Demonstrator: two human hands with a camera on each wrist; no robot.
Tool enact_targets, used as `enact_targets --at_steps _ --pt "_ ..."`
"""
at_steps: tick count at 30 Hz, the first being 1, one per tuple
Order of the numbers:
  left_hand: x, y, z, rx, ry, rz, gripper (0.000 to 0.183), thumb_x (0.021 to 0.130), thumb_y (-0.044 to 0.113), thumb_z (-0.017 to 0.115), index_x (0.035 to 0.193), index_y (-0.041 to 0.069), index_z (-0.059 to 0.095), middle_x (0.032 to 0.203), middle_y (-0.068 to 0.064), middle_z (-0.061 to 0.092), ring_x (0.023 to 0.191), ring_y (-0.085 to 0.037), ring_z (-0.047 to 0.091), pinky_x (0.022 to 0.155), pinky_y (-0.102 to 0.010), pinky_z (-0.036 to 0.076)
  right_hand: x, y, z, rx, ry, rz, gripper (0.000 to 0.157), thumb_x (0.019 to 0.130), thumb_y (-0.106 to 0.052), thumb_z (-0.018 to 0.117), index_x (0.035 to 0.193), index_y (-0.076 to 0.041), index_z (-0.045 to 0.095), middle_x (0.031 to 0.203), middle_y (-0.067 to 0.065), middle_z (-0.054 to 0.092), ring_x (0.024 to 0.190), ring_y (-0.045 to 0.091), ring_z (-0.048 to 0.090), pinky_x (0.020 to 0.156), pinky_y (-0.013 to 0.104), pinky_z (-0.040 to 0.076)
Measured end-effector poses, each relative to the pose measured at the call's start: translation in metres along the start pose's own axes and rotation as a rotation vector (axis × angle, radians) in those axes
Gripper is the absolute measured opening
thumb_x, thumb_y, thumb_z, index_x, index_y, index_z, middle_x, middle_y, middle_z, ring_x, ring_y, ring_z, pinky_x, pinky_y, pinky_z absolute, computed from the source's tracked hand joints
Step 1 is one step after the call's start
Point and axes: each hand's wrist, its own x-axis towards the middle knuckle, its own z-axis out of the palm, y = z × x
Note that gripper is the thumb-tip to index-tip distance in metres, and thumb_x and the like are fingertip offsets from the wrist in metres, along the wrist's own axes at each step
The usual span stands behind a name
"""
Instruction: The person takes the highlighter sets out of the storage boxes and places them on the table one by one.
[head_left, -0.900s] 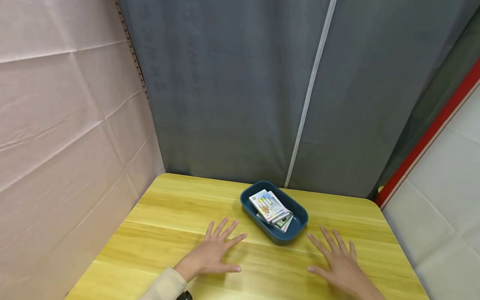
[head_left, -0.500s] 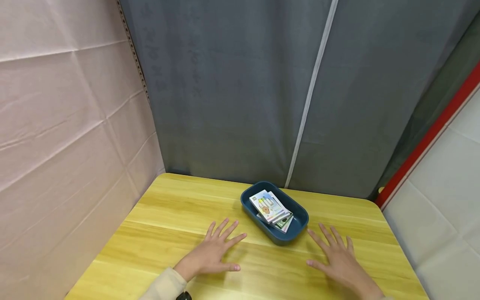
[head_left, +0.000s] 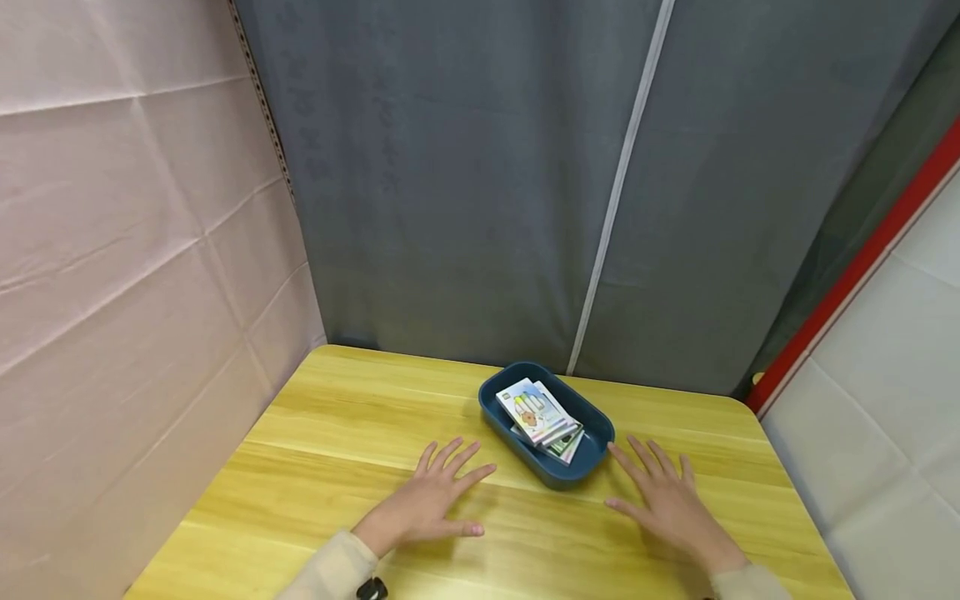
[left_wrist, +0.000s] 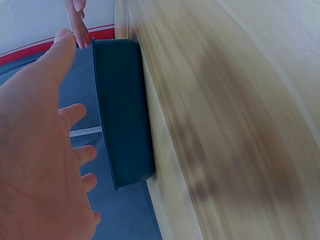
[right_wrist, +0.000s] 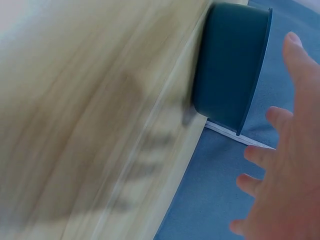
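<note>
A dark blue rounded tub (head_left: 501, 427) stands towards the back of the wooden table, set at an angle. Several small booklets or cards (head_left: 531, 410) with printed covers lie stacked unevenly inside it; the top one shows coloured drawings. To the tub's lower left my left hand (head_left: 427, 505) hovers over the table, fingers spread, holding nothing. My right hand (head_left: 667, 505) is at the lower right, also spread and holding nothing, its index fingertip close by the tub's right end. Whether that finger touches the tub I cannot tell. Both wrist views show the tub's outer wall (left_wrist: 122, 115) beyond the fingers.
The yellow wood-grain table (head_left: 315, 433) ends at a grey curtain (head_left: 450, 183) behind the tub. A pale cloth wall (head_left: 150, 275) borders the left side. On the right are a white panel (head_left: 877, 417) and a red strip (head_left: 855, 275).
My right hand has moved slightly forward and left, nearer the tub, and its sleeve now shows. The left hand has barely moved. The tub and booklets stay in place.
</note>
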Motion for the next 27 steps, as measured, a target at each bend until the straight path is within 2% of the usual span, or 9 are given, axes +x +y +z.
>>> enact_targets --at_steps 11,18,27 --pt "0.009 0.000 -0.002 -0.002 -0.013 0.012 0.080 0.089 0.067 0.054 0.156 0.030 0.029 0.166 -0.011 0.021 0.152 -0.040 0.020 0.117 -0.069 0.015 0.021 0.009 -0.001 0.001 -0.037 0.001 0.074 0.091 -0.060 0.058 0.153 -0.025 0.038 0.157 0.018 0.036 0.141 0.048 0.033 0.105 0.078 0.017" --pt "0.019 0.001 -0.005 0.018 0.009 0.030 0.080 0.090 0.066 0.054 0.156 0.028 0.029 0.164 -0.012 0.024 0.151 -0.041 0.022 0.117 -0.069 0.016 0.032 0.013 0.000 0.023 -0.054 0.006 0.074 0.091 -0.060 0.058 0.153 -0.024 0.038 0.157 0.020 0.037 0.141 0.049 0.034 0.105 0.078 0.016" --pt "0.028 0.007 -0.009 0.028 -0.033 0.013 0.080 0.091 0.065 0.053 0.156 0.028 0.028 0.166 -0.008 0.020 0.151 -0.038 0.022 0.119 -0.066 0.016 0.041 0.020 0.005 0.022 -0.063 0.017 0.075 0.091 -0.062 0.056 0.153 -0.025 0.037 0.157 0.020 0.036 0.141 0.049 0.033 0.106 0.077 0.014"
